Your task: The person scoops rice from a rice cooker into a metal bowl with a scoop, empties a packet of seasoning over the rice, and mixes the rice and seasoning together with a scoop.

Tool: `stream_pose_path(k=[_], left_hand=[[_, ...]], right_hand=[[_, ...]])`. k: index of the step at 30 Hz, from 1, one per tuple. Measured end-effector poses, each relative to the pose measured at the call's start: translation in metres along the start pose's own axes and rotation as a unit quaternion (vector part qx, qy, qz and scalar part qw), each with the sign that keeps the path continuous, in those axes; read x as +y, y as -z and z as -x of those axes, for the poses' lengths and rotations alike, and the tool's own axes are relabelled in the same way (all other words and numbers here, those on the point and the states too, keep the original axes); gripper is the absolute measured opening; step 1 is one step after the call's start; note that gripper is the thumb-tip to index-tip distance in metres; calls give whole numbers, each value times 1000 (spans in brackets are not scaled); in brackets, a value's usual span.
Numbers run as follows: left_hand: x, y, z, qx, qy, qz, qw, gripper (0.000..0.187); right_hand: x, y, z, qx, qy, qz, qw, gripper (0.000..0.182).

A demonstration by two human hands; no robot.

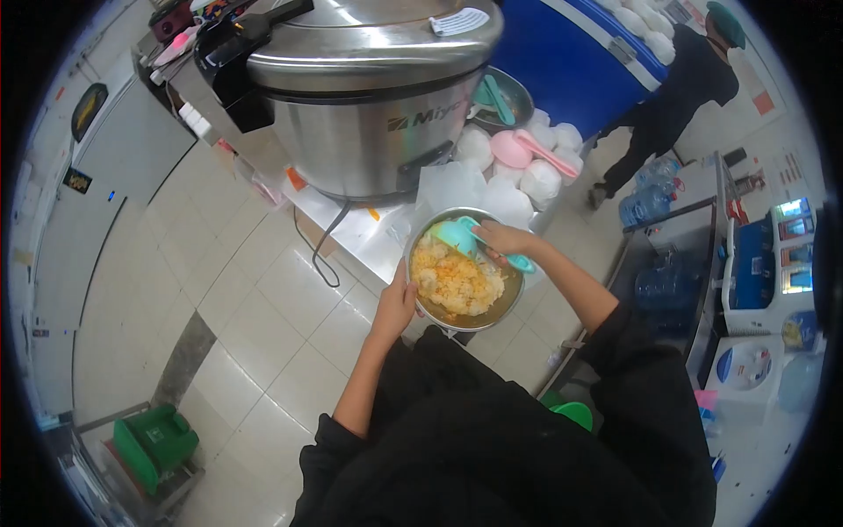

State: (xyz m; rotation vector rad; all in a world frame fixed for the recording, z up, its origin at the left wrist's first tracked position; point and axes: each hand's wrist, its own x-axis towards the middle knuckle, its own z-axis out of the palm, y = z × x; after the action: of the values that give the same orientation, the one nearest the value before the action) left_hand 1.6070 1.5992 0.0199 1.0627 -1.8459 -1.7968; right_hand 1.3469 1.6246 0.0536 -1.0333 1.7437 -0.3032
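Observation:
My left hand (398, 305) grips the left rim of a metal bowl (512, 303), fingers mostly hidden beneath it. Yellowish cooked rice (457, 279), with a whiter patch at the right, fills much of the bowl. A turquoise rice paddle (455, 234) lies with its broad head in the rice near the far rim. My right hand (507, 241) is closed around its handle, whose end sticks out to the right. Beyond the bowl, several round white wrapped bundles (539, 183) are heaped on the table, with a pink rice paddle (514, 149) on top.
A large steel rice cooker (351, 145) stands on the metal table (369, 237), its cord (320, 255) hanging down. Behind the bundles is another metal bowl (518, 92) with a turquoise utensil. A blue cooler (562, 53) and a person in dark clothes (680, 83) are farther back.

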Motion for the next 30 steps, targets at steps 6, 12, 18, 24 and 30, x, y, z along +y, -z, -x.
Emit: stream_pose_path(k=[6,12,18,24,30], left_hand=[[-15,3,-4,3,-15,8,1000,46],[-24,-5,-5,59,5,-23,998,44],[-17,-9,0,93,-24,-61,994,43],[-20,-8,-1,83,-1,-22,996,41],[-19,-7,-4,85,9,-34,996,40]], right_hand=[[-34,-13,9,-64,108,210,970,39],[24,-78,93,139,185,436,870,38],[19,-68,93,168,69,344,921,34],[-31,-18,128,186,45,264,945,34],[9,-80,68,188,-14,294,937,44]])
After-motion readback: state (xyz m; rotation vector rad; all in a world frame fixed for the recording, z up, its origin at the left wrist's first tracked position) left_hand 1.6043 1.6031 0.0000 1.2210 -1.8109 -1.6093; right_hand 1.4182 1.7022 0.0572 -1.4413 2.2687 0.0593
